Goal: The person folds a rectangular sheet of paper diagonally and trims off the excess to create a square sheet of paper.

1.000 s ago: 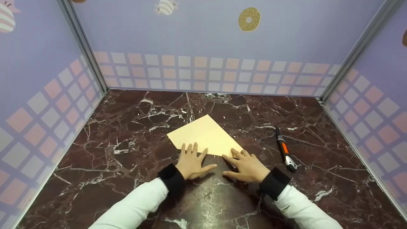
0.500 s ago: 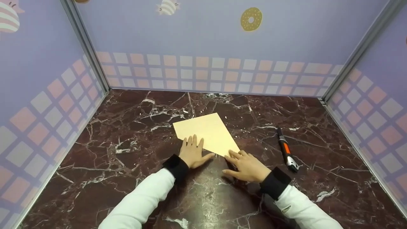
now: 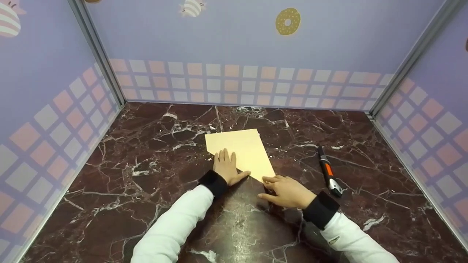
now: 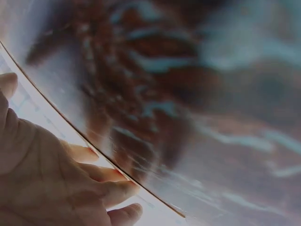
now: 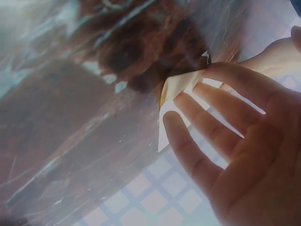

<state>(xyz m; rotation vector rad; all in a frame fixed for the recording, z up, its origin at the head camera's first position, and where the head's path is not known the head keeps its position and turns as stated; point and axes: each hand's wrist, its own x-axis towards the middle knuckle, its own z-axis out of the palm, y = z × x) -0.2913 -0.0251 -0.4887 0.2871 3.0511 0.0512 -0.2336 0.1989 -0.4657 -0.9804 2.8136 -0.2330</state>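
A pale yellow sheet of paper (image 3: 243, 144) lies on the dark marbled table, one corner pointing towards the person. My left hand (image 3: 226, 168) rests on its near left edge, fingers straight and spread, thumb out along the edge. In the left wrist view, the left hand's fingertips (image 4: 124, 186) sit at the long thin paper edge. My right hand (image 3: 289, 191) touches the near corner with its fingertips, the thumb apart from the paper. Seen from the right wrist, that paper corner (image 5: 181, 84) bends up at the outstretched fingers (image 5: 193, 153).
A utility knife (image 3: 329, 171) with a black and orange handle lies to the right of the right hand. Small pale scraps are scattered on the table (image 3: 175, 223) around the paper. Patterned panels (image 3: 234, 84) wall in the back and both sides.
The paper has turned clockwise about its near corner, its left side swinging away from the person. My left hand has moved forward and right with it; the right hand has stayed nearly in place.
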